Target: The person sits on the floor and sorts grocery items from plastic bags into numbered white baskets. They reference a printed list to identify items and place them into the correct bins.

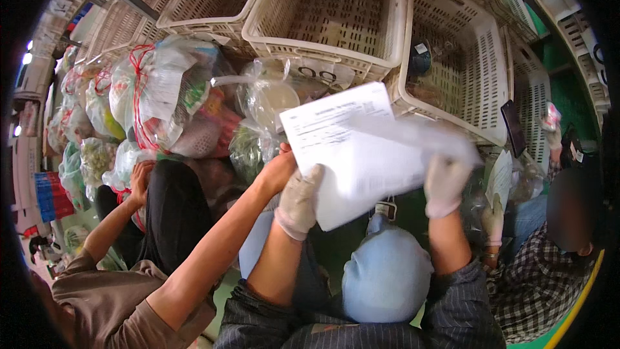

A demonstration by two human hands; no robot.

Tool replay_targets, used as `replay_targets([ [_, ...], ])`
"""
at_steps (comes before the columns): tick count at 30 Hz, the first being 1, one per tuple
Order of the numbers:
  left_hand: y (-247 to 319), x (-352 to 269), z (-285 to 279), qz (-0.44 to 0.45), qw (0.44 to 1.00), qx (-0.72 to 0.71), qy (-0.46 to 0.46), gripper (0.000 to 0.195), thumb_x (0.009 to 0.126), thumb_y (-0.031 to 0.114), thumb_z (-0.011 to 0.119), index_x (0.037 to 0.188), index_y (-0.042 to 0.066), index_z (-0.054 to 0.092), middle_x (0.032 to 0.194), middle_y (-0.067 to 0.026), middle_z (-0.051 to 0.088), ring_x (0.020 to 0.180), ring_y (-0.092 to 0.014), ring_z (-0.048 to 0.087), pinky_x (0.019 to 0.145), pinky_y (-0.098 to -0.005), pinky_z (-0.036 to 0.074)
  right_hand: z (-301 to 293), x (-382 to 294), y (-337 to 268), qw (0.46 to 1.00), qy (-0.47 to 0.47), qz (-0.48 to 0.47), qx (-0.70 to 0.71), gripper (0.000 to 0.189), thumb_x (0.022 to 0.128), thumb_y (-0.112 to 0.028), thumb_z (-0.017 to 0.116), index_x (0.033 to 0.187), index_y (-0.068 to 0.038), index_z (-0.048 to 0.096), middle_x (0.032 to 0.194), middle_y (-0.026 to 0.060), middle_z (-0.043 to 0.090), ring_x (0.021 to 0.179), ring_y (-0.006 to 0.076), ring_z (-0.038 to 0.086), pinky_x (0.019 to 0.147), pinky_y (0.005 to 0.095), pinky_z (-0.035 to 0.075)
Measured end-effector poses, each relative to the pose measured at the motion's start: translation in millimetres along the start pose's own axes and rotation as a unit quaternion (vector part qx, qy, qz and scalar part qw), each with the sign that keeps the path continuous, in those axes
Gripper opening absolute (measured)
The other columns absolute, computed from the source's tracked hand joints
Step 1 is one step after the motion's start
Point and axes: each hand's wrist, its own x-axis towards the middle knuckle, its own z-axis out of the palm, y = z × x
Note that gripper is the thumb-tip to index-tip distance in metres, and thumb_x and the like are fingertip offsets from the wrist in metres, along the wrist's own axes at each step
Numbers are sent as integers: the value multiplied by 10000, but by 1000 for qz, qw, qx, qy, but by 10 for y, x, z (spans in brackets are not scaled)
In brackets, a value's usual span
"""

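Note:
Printed paper sheets (pixel 348 169) are between my hands. In my gloved left hand (pixel 301 198) I grip their lower left edge, with the thumb on top. My gloved right hand (pixel 445 184) is closed on a blurred sheet (pixel 416 135) that lifts away from the rest at the right. Behind the papers is a white plastic crate (pixel 324 43) with a marked tag on its front. A clear plastic bag holding a round container (pixel 273 97) sits just left of the papers, above a bag of leafy greens (pixel 247 148).
More slotted crates (pixel 455 63) stand in a row; one holds a dark item (pixel 420 58). Bags tied with red string (pixel 140 92) are heaped at left. A co-worker's bare arm (pixel 227 223) reaches close beside my left hand. Another co-worker's gloved hand (pixel 494 220) holds paper at right, near a phone (pixel 513 128).

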Motion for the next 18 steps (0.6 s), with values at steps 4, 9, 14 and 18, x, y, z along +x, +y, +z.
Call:
replay_targets([
  [4,29,-108,-171,-15,958,-286,-34,652,851,203,555,1384,-23,255,1366,-181,404,1267,-353,378,1075,-463,285,-195,302,204,985,122,76,95,222,830,-49,637,1021,39,563,992,80,632,887,153,582,817,292,446],
  [9,-168,-147,-464,-49,902,-402,-149,579,812,266,605,1344,199,387,1032,2,521,703,-145,443,642,-311,354,90,-89,58,948,-278,97,123,264,812,-64,661,1066,-10,614,1072,76,622,1002,145,566,862,282,452],
  [14,18,-155,-104,-60,908,-379,-166,392,799,299,605,1169,214,507,841,29,459,601,-128,377,590,-282,300,543,-537,450,775,-598,15,202,281,805,-68,583,1084,-53,619,1040,108,650,992,235,610,885,331,459],
  [18,-82,-196,-323,-37,906,-353,-231,169,800,295,597,886,151,573,804,10,432,601,-147,400,603,-299,302,700,-678,557,586,-778,-69,-215,266,839,-150,507,1057,-120,657,1019,137,656,943,289,636,818,373,492],
])
